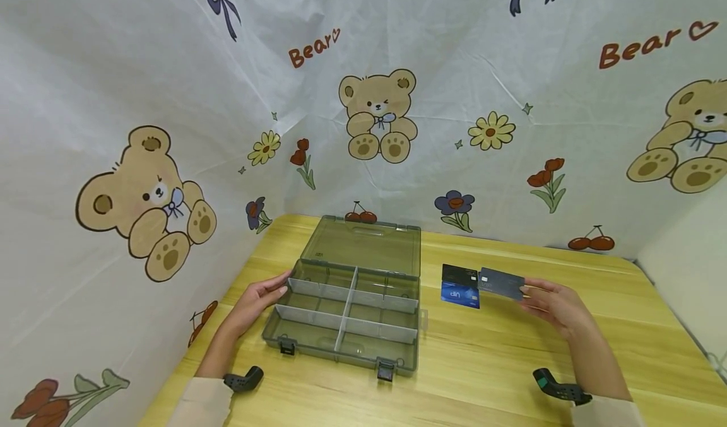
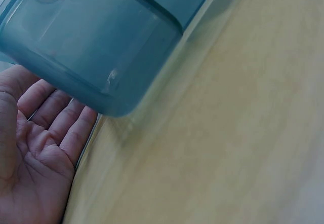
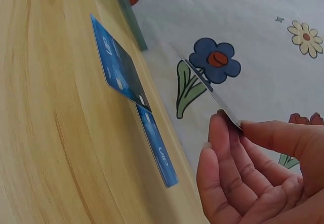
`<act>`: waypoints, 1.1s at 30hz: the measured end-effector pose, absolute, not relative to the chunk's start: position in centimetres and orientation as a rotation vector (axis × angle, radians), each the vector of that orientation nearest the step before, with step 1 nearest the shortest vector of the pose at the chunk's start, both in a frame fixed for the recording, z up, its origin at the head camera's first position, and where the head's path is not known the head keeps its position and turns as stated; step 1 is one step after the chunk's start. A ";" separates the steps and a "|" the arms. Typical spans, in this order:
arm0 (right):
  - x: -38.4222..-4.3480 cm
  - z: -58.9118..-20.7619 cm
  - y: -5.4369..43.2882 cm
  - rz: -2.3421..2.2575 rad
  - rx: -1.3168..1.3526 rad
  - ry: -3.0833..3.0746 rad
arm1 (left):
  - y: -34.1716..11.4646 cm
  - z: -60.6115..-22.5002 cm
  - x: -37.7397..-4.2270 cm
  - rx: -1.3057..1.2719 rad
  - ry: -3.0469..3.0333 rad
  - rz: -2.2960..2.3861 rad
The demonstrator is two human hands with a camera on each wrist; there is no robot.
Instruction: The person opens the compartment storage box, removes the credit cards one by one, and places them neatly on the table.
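My right hand [image 1: 553, 307] pinches a dark grey card [image 1: 501, 283] with a chip between thumb and fingers. Seen edge-on in the right wrist view, that card is held above the table. Just left of it lie a black card [image 1: 460, 274] and a blue VIP card [image 1: 460, 295], the black one overlapping the blue. Another blue VIP card [image 3: 158, 150] shows below the held one in the right wrist view; the head view hides most of it. My left hand [image 1: 254, 305] rests its fairly straight fingers against the left side of a grey-green see-through compartment box [image 1: 375, 359].
The box's lid [image 1: 363, 245] lies folded back toward the wall, and pale dividers [image 1: 348, 313] split the inside into several compartments. Two dark latches [image 1: 385, 370] hang at its front. A printed bear cloth [image 1: 397, 193] stands behind and left of the wooden table [image 1: 483, 376].
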State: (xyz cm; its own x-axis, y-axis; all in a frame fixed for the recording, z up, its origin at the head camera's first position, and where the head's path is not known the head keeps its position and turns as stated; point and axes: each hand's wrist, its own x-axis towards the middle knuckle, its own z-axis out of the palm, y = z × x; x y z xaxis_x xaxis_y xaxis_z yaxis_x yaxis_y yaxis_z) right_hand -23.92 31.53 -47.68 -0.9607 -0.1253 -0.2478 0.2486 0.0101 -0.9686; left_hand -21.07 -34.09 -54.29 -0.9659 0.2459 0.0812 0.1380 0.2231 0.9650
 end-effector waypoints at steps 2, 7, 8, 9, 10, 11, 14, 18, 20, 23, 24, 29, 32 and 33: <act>-24.0 -47.8 31.9 -2.018 0.122 2.033 | -34.1 -54.3 -21.1 0.381 2.381 1.875; -23.9 -48.1 32.7 -1.977 0.117 2.038 | -34.0 -54.3 -21.1 0.372 2.397 1.863; -23.9 -48.2 32.9 -1.972 0.117 2.038 | -34.0 -54.3 -21.1 0.370 2.401 1.859; -24.0 -48.3 33.1 -1.966 0.117 2.039 | -34.1 -54.3 -21.2 0.370 2.405 1.856; -24.0 -48.4 33.3 -1.962 0.116 2.039 | -34.1 -54.4 -21.2 0.379 2.410 1.849; -24.0 -48.5 33.4 -1.958 0.116 2.039 | -34.2 -54.4 -21.2 0.380 2.410 1.848; -24.1 -48.8 33.7 -1.947 0.115 2.041 | -34.2 -54.5 -21.2 0.379 2.414 1.841; -24.1 -49.1 34.0 -1.920 0.104 2.062 | -34.1 -54.3 -21.1 0.369 2.417 1.842; -24.1 -49.1 34.0 -1.910 0.100 2.070 | -34.1 -54.3 -21.1 0.371 2.412 1.849; -24.1 -49.1 34.1 -1.906 0.093 2.063 | -34.1 -54.3 -21.1 0.379 2.403 1.856; -24.1 -49.1 34.1 -1.905 0.090 2.059 | -34.0 -54.3 -21.1 0.381 2.402 1.857; -24.1 -49.2 34.1 -1.899 0.074 2.049 | -34.1 -54.3 -21.1 0.379 2.411 1.848; -24.2 -49.3 34.1 -1.887 0.075 2.065 | -34.1 -54.4 -21.2 0.396 2.421 1.838; -24.2 -49.4 34.2 -1.883 0.076 2.070 | -34.2 -54.5 -21.2 0.402 2.418 1.839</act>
